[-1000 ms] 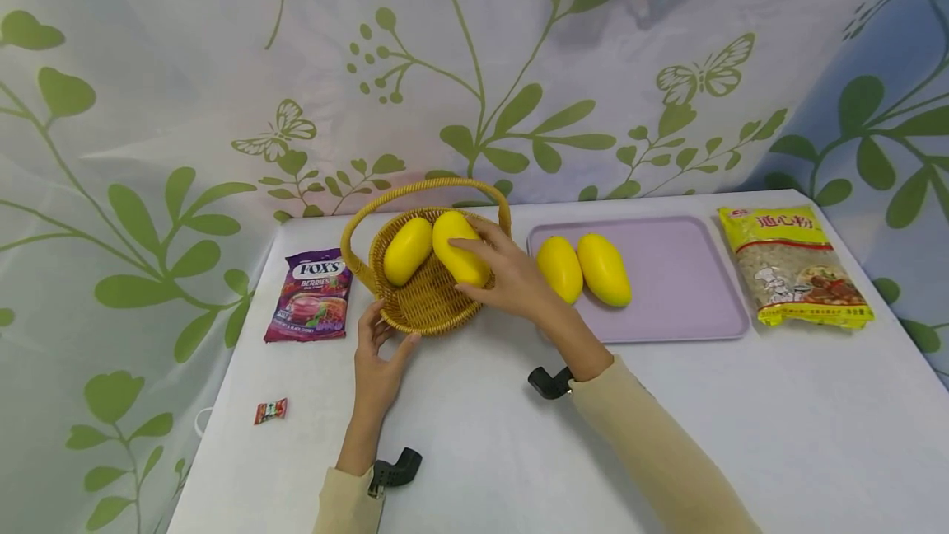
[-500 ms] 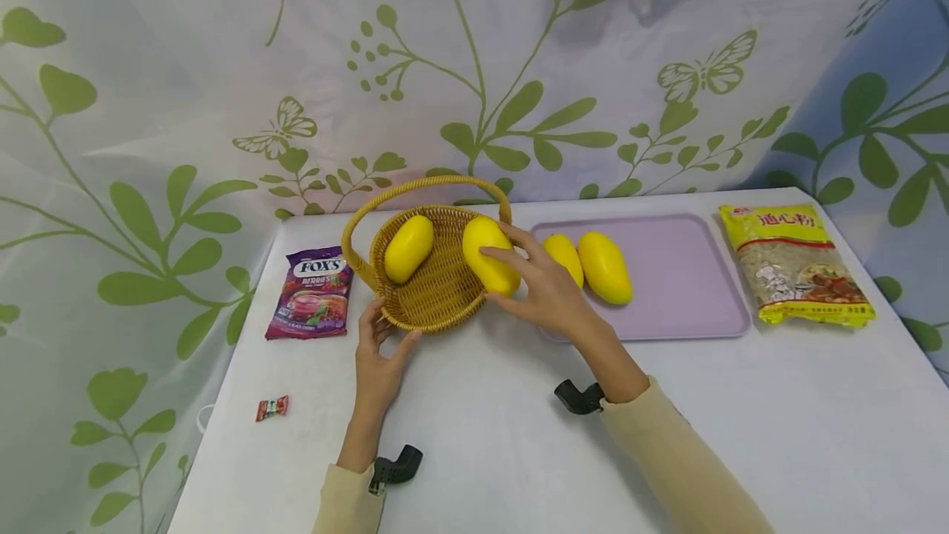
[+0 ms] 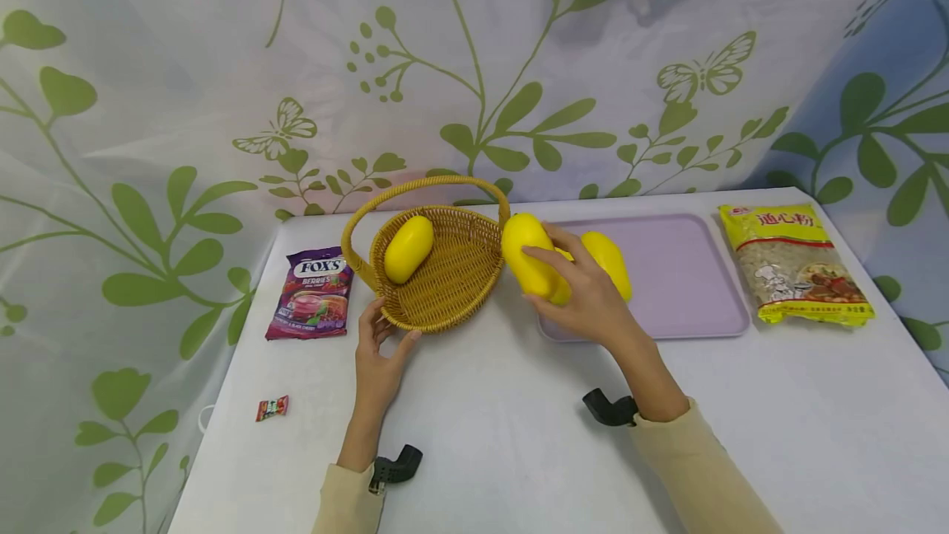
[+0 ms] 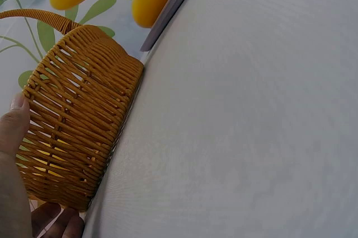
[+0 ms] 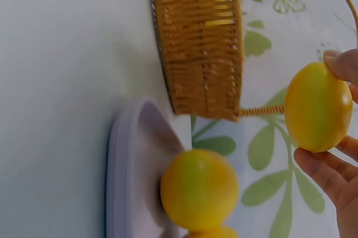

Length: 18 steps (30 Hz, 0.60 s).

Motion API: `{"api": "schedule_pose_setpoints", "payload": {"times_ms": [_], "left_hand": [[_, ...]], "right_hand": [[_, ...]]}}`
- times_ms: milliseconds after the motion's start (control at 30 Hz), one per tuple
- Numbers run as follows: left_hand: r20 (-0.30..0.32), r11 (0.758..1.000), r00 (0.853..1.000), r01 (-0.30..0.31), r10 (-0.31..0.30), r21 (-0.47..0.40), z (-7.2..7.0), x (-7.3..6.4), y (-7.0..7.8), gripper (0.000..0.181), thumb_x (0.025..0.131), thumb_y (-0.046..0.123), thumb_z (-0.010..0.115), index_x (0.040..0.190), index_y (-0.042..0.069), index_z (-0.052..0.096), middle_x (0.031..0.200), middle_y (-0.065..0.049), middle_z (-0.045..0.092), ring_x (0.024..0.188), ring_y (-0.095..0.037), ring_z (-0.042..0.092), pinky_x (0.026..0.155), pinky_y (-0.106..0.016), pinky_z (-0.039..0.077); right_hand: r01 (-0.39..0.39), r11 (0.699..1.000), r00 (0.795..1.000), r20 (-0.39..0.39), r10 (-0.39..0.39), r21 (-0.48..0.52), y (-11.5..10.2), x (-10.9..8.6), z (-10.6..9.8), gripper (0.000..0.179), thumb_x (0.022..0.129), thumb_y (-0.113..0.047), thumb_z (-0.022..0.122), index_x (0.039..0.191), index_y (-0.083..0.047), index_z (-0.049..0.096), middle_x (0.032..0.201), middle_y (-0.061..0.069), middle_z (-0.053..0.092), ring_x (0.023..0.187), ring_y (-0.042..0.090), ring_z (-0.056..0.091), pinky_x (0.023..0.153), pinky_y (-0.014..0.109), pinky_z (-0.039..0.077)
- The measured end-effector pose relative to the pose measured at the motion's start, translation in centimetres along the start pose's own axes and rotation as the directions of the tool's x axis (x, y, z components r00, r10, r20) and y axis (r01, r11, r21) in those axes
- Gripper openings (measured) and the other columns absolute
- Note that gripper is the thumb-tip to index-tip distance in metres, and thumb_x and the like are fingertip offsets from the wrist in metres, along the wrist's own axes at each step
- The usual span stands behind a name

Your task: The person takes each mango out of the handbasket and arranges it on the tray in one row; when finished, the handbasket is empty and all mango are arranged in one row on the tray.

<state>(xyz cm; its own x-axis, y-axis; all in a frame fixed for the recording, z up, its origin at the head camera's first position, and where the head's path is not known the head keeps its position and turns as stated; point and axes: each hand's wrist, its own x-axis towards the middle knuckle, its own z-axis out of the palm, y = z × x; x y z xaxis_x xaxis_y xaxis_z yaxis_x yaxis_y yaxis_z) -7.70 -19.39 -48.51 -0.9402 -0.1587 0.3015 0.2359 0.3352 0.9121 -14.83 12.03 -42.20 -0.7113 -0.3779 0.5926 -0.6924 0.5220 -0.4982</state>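
Observation:
My right hand [image 3: 589, 295] grips a yellow mango [image 3: 528, 254] between thumb and fingers. In the right wrist view this mango [image 5: 318, 108] is up in the air, above the tray's level and beside the basket. The wicker basket [image 3: 452, 291] has an arched handle, and one mango [image 3: 409, 250] lies at its left side. With thumb and fingers spread round the wall, my left hand [image 3: 378, 369] holds the basket at its front left; the left wrist view shows the thumb at the rim. Two mangoes lie on the lilac tray [image 3: 689, 278]: one [image 3: 608, 258] is partly covered, the other mostly hidden.
A purple candy bag [image 3: 311, 295] lies left of the basket, and a small wrapped candy [image 3: 272, 408] is nearer the front. Right of the tray is a yellow pasta bag [image 3: 797, 266]. A leaf-patterned curtain [image 3: 563, 122] hangs behind the white table [image 3: 489, 435].
My right hand has carried the mango rightward out of the basket to the tray's left end. The left hand and basket have stayed where they were.

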Motion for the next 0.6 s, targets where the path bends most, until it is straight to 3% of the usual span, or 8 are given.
{"api": "schedule_pose_setpoints", "payload": {"times_ms": [67, 333, 600], "left_hand": [[0.000, 1.000, 1.000, 0.000, 0.000, -0.003, 0.1, 0.0, 0.1, 0.071, 0.087, 0.006, 0.073, 0.145, -0.004, 0.034, 0.143, -0.029, 0.042, 0.122, -0.045, 0.052, 0.104, -0.057, 0.041], [0.005, 1.000, 1.000, 0.016, -0.016, -0.010, 0.1, 0.0, 0.1, 0.070, 0.087, 0.006, 0.073, 0.145, -0.004, 0.034, 0.144, -0.028, 0.041, 0.123, -0.044, 0.051, 0.105, -0.057, 0.040], [0.001, 1.000, 1.000, 0.009, -0.009, -0.004, 0.0, 0.0, -0.1, 0.070, 0.087, 0.006, 0.073, 0.145, -0.004, 0.034, 0.144, -0.028, 0.042, 0.122, -0.044, 0.051, 0.105, -0.057, 0.041]], "right_hand": [[-0.019, 1.000, 1.000, -0.016, 0.019, -0.008, 0.3, -0.2, -0.6, 0.062, 0.072, -0.015, 0.086, 0.129, -0.013, 0.061, 0.147, 0.017, 0.043, 0.127, 0.032, 0.050, 0.093, 0.047, 0.054], [-0.102, 0.995, 0.992, -0.080, 0.100, -0.017, 2.3, -1.1, -3.0, 0.064, 0.070, -0.003, 0.085, 0.129, -0.009, 0.061, 0.149, 0.016, 0.041, 0.124, 0.035, 0.050, 0.097, 0.055, 0.051], [-0.181, 0.982, 0.978, -0.116, 0.173, -0.059, 4.4, -2.0, -4.9, 0.067, 0.071, 0.000, 0.083, 0.132, -0.008, 0.058, 0.151, 0.018, 0.038, 0.132, 0.039, 0.046, 0.095, 0.056, 0.052]]}}
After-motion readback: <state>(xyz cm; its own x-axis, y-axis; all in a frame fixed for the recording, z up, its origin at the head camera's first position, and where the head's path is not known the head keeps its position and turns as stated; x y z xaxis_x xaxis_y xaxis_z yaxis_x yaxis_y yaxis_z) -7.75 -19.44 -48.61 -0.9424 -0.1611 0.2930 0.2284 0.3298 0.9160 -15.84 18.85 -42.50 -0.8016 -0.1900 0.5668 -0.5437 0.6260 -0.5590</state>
